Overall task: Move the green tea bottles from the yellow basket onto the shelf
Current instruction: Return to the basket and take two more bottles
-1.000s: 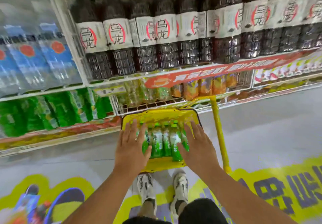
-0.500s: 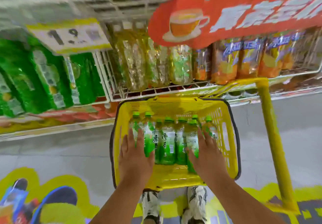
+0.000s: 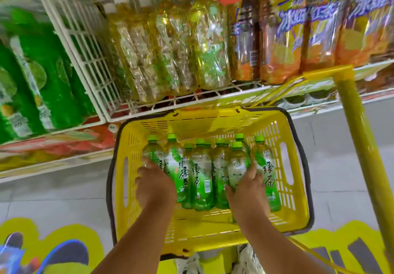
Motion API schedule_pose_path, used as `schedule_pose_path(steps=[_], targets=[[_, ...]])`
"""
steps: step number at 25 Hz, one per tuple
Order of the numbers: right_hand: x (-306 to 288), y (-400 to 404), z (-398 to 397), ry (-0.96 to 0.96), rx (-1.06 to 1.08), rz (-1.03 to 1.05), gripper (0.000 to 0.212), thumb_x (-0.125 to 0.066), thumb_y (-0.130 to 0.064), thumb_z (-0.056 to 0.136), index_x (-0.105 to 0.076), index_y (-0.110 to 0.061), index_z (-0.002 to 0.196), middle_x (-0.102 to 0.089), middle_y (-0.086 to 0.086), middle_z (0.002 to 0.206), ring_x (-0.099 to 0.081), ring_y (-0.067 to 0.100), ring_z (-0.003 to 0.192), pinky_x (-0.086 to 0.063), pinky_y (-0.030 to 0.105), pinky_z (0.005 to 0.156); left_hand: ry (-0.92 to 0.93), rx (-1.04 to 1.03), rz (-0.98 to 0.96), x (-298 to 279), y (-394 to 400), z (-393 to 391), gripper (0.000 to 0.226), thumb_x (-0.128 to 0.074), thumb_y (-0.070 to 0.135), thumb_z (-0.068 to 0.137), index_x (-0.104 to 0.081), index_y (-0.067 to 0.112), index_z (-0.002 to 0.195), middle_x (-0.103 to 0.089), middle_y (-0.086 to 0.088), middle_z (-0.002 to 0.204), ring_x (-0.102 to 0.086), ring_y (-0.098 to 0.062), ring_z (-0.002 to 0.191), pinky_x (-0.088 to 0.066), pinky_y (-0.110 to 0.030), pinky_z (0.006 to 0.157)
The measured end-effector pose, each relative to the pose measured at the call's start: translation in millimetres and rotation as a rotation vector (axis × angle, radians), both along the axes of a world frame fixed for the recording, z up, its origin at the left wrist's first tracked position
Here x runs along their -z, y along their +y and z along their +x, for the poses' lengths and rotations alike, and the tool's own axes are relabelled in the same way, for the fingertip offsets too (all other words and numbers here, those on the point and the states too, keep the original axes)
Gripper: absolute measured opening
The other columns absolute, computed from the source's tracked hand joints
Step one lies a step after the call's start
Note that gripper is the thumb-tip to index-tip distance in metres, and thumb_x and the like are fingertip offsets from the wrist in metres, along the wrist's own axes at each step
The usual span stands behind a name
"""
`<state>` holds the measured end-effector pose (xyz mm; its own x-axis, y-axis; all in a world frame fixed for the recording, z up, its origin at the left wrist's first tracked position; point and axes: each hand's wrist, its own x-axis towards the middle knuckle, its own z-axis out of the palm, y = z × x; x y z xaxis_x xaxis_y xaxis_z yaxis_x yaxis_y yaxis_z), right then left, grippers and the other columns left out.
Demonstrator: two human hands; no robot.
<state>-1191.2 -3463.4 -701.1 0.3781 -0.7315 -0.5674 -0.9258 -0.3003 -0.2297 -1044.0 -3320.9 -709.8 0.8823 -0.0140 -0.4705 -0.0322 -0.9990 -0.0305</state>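
Several green tea bottles (image 3: 201, 175) with green caps lie side by side in the yellow basket (image 3: 213, 122) on the floor in front of the low wire shelf (image 3: 187, 100). My left hand (image 3: 152, 183) is curled around a bottle at the left of the row. My right hand (image 3: 248, 190) grips a bottle (image 3: 237, 165) toward the right, its fingers wrapped over the lower body. One more bottle (image 3: 266, 171) lies to the right of that hand.
The shelf holds pale yellow-green bottles (image 3: 170, 50) in the middle, green-labelled bottles (image 3: 42, 77) at left and orange iced tea bottles (image 3: 298, 28) at right. A yellow pull handle (image 3: 360, 141) rises at the basket's right. My shoes (image 3: 247, 258) show below the basket.
The view has dropped closer to the basket and lower shelf. Both hands went from lying flat on the bottles to curling around bottles at each side of the row.
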Motion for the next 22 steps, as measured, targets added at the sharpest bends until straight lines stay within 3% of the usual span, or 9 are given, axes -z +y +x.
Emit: schedule_pose_path(steps=[4, 7, 9, 12, 15, 18, 22], targets=[[8.7, -0.4, -1.5, -0.058, 0.046, 0.025, 0.102, -0.072, -0.033, 0.091, 0.0, -0.012, 0.159, -0.026, 0.015, 0.163, -0.046, 0.033, 0.139, -0.056, 0.045, 0.096, -0.012, 0.025, 0.051, 7.9, 6.2, 12.5, 0.083, -0.064, 0.018, 0.096, -0.011, 0.004, 0.158, -0.054, -0.019, 0.135, -0.066, -0.036, 0.112, -0.056, -0.044, 0.082], [4.1, -3.1, -4.7, -0.122, 0.089, 0.053, 0.098, -0.077, -0.028, 0.087, -0.011, -0.014, 0.157, -0.035, 0.012, 0.157, -0.057, 0.032, 0.127, -0.06, 0.043, 0.085, 0.028, -0.009, -0.071, -3.5, 10.1, 10.7, 0.083, -0.068, 0.016, 0.093, -0.016, 0.006, 0.156, -0.05, -0.023, 0.138, -0.063, -0.042, 0.114, -0.054, -0.047, 0.079], [-3.0, -6.2, -6.7, -0.115, 0.089, 0.074, 0.092, -0.078, -0.03, 0.086, -0.019, -0.01, 0.154, -0.042, 0.012, 0.152, -0.061, 0.029, 0.121, -0.058, 0.035, 0.078, 0.043, 0.004, -0.129, -18.8, 9.3, 6.8, 0.084, -0.07, 0.022, 0.093, -0.017, 0.007, 0.157, -0.048, -0.024, 0.139, -0.062, -0.045, 0.114, -0.051, -0.046, 0.076], [-22.7, -11.4, -8.5, -0.138, 0.113, 0.106, 0.084, -0.08, -0.032, 0.085, -0.028, -0.011, 0.148, -0.059, 0.011, 0.134, -0.067, 0.025, 0.103, -0.048, 0.027, 0.064, 0.059, 0.002, -0.206, -46.6, 9.7, 1.7, 0.086, -0.071, 0.028, 0.093, -0.017, 0.009, 0.158, -0.047, -0.024, 0.141, -0.064, -0.047, 0.108, -0.049, -0.043, 0.07], [-57.2, -12.7, -12.9, -0.23, 0.151, 0.137, 0.073, -0.08, -0.032, 0.082, -0.035, -0.019, 0.138, -0.069, -0.002, 0.103, -0.069, 0.015, 0.079, -0.053, 0.028, 0.053, 0.058, -0.005, -0.295, -87.2, 11.2, -7.9, 0.088, -0.072, 0.031, 0.092, -0.017, 0.011, 0.158, -0.044, -0.024, 0.148, -0.06, -0.047, 0.119, -0.054, -0.05, 0.08], [-109.9, -13.2, -19.2, -0.301, 0.175, 0.16, 0.067, -0.08, -0.037, 0.079, -0.04, -0.024, 0.131, -0.067, -0.006, 0.1, -0.068, 0.015, 0.081, -0.053, 0.03, 0.058, 0.065, -0.025, -0.377, -141.2, 12.3, -18.0, 0.09, -0.072, 0.035, 0.093, -0.016, 0.015, 0.16, -0.038, -0.019, 0.156, -0.052, -0.043, 0.131, -0.052, -0.051, 0.09], [-191.8, -10.7, -33.9, -0.391, 0.152, 0.154, 0.067, -0.081, -0.039, 0.076, -0.043, -0.028, 0.131, -0.066, -0.009, 0.103, -0.066, 0.014, 0.087, -0.055, 0.032, 0.066, 0.07, -0.026, -0.486, -225.1, 14.8, -34.7, 0.091, -0.072, 0.043, 0.091, -0.016, 0.025, 0.161, -0.047, -0.01, 0.15, -0.058, -0.036, 0.124, -0.052, -0.045, 0.083]])
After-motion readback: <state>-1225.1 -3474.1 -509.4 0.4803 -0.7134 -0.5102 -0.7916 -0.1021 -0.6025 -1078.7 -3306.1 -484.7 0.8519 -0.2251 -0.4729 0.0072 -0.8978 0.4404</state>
